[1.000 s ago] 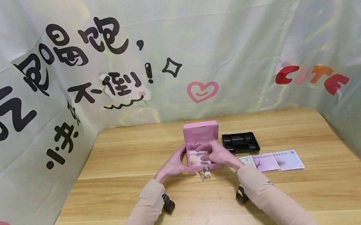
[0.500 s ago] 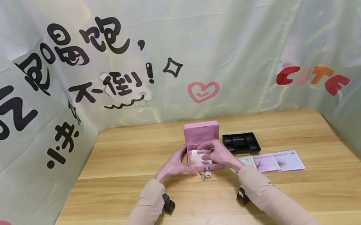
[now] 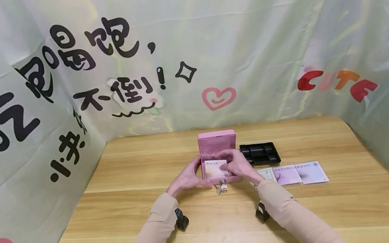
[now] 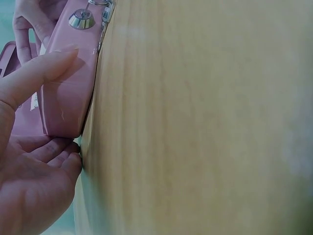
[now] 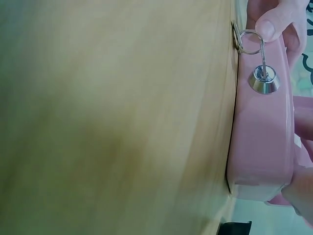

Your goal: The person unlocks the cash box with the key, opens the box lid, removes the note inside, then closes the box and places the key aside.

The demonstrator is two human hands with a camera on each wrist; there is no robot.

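Note:
A pink cash box (image 3: 232, 179) stands on the table with its lid raised. Its front lock (image 4: 82, 19) has a key in it, with a ring and keys hanging down. My left hand (image 3: 186, 177) grips the box's left end, thumb on the front wall and fingers against the side. Inside the box lies a pale pink banknote (image 3: 214, 170) with printed characters. My right hand (image 3: 237, 163) reaches in over the right wall and holds the note at its right edge, thumb on it and fingers towards the hinge. In the right wrist view the box wall hides most of these fingers.
A black compartment tray (image 3: 259, 154) sits right of the box. Several more notes lie in a row at the right, among them a purple note (image 3: 286, 176) and a pale violet one (image 3: 311, 173). A printed cloth (image 3: 247, 66) hangs round the table.
The banknote, which sat tilted half a second ago, now lies straighter in the box. My right fingers have shifted back towards the hinge. The left hand stays on the box.

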